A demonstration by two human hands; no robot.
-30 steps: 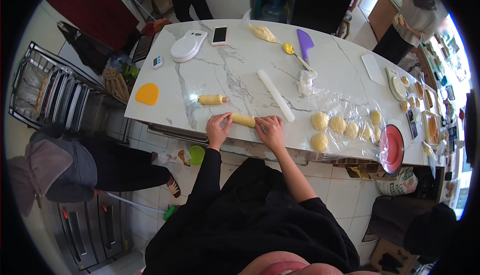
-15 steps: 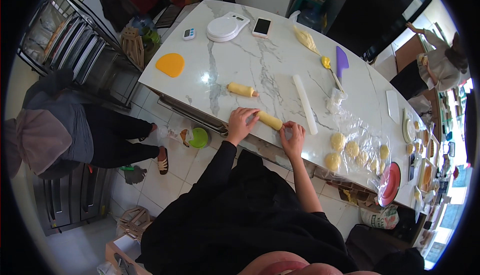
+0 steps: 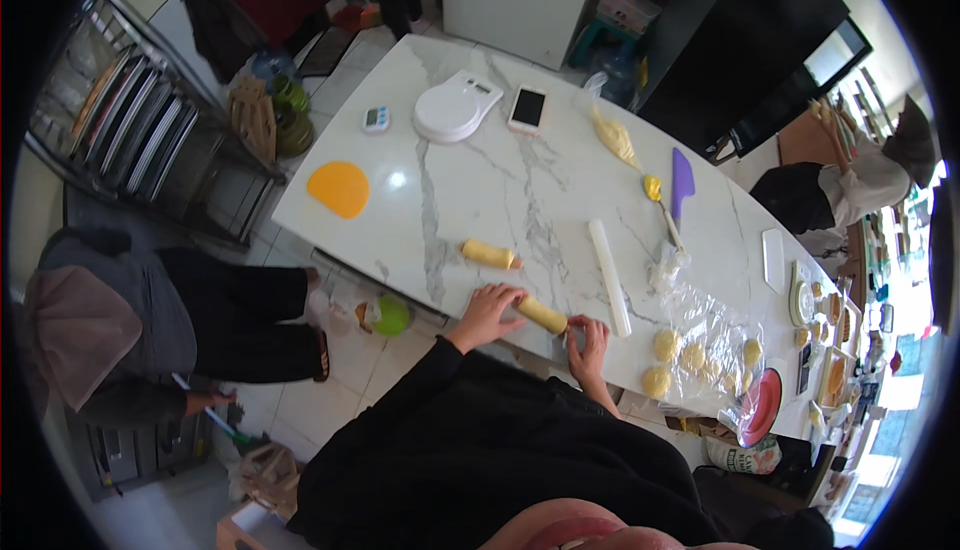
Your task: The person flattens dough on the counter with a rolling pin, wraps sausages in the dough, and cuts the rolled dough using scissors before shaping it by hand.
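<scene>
A pale yellow dough roll [image 3: 542, 315] lies slantwise at the near edge of the marble table, between my hands. My left hand [image 3: 490, 314] has its fingertips closed on the roll's left end. At its right end my right hand [image 3: 588, 346] pinches the dough with thumb and curled fingers. Just beyond lies another dough roll [image 3: 488, 254], with a brown filling poking out of its right end. A white rolling pin [image 3: 610, 278] rests to the right. Several round dough balls [image 3: 656, 382] sit beside and under a clear plastic sheet [image 3: 715, 322].
On the marble table [image 3: 400, 240] are an orange scraper [image 3: 339, 189], timer [image 3: 376, 119], white scale [image 3: 455, 110], phone [image 3: 527, 110], piping bag [image 3: 616, 138], yellow-smeared spoon [image 3: 654, 190], purple spatula [image 3: 682, 185] and red plate [image 3: 764, 405]. A co-worker [image 3: 120, 300] stands left; another person [image 3: 840, 185] is far right.
My view has shifted, so the table sits lower in the picture. My hands stay at the dough roll's ends. The co-worker at left now reaches down with a hand on a long-handled tool.
</scene>
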